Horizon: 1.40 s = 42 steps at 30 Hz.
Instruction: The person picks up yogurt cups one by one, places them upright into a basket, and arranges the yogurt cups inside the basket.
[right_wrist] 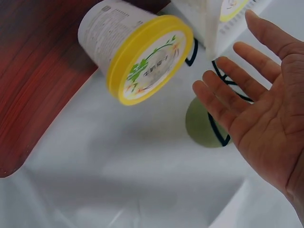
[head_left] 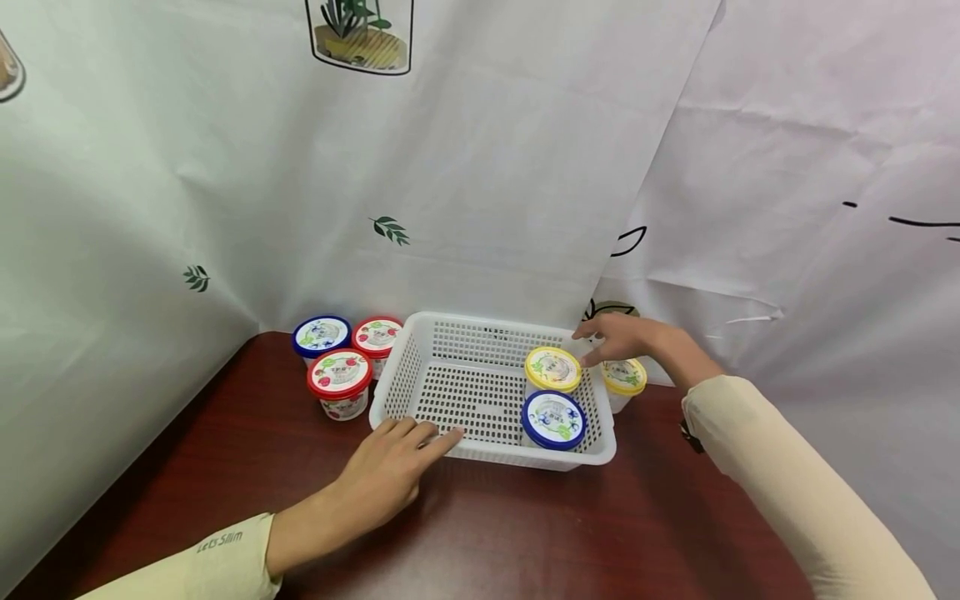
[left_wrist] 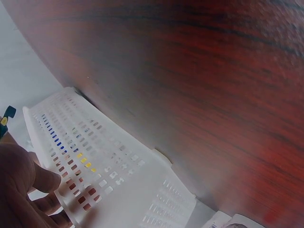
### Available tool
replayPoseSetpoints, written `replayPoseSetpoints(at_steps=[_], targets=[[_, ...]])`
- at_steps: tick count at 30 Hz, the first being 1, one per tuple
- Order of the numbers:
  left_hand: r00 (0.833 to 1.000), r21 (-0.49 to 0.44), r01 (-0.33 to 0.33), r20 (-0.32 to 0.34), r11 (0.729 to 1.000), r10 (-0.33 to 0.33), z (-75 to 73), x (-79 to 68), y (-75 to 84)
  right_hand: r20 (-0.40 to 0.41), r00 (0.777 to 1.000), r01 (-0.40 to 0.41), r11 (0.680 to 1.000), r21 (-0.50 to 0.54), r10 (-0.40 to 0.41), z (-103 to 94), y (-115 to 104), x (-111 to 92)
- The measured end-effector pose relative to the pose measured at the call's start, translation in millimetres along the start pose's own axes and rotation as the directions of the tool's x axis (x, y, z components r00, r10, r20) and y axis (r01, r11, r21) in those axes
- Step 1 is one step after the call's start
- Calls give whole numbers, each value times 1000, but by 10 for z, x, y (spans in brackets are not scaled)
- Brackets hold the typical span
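**White basket (head_left: pixel 517 455) on table (head_left: pixel 570 533): grip and handling**

Near rim: left hand (head_left: pixel 381 475), fingers curled over edge. Inside near right corner: blue-lidded tub (head_left: pixel 554 419). Outside right wall: outer yellow-lidded tub (head_left: pixel 624 377). Inside, along right wall: inner yellow-lidded tub (head_left: pixel 553 369). Above far right corner: right hand (head_left: pixel 622 335), fingers spread, holding nothing. Presume smooth, light tubs; grasp below lids. Presume flexible basket; hold rim.
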State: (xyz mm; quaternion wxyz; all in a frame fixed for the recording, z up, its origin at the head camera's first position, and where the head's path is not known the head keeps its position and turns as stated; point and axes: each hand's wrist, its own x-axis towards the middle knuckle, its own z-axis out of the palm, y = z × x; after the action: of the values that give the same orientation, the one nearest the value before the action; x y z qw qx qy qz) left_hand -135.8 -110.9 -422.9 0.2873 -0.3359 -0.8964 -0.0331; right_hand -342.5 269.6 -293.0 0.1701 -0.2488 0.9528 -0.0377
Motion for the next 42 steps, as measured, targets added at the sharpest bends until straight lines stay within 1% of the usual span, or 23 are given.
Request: replayPoseSetpoints(at_steps=[5, 11, 18, 24, 27, 32, 39, 42], targets=[[1000, 3, 1, 2, 1000, -1, 1, -1, -3, 16, 998, -53, 998, 17, 53, -1, 62, -43], [1000, 2, 1, 9, 1000, -1, 2, -4, -6, 67, 992, -109, 992, 61, 105, 29, 160, -86], [1000, -2, -1, 8, 1000, 1, 1, -4, -10, 79, 990, -119, 991, 63, 114, 68, 254, -72], [1000, -4, 2, 11, 1000, -2, -1, 5, -8, 99, 984, -161, 983, 93, 151, 127, 306, -52], [1000, 0, 2, 5, 1000, -2, 3, 5, -4, 100, 983, -163, 982, 92, 154, 170, 322, -48], [1000, 5, 7, -7, 1000, -7, 12, 0, 6, 90, 987, -141, 989, 46, 137, 230, 326, -26], [1000, -1, 16, 10, 1000, -16, 8, -12, 21, 84, 988, -135, 990, 30, 132, 259, 333, -1], [1000, 0, 13, 4, 1000, -13, 6, -16, 29, 82, 988, -135, 990, 29, 132, 262, 336, -5]])
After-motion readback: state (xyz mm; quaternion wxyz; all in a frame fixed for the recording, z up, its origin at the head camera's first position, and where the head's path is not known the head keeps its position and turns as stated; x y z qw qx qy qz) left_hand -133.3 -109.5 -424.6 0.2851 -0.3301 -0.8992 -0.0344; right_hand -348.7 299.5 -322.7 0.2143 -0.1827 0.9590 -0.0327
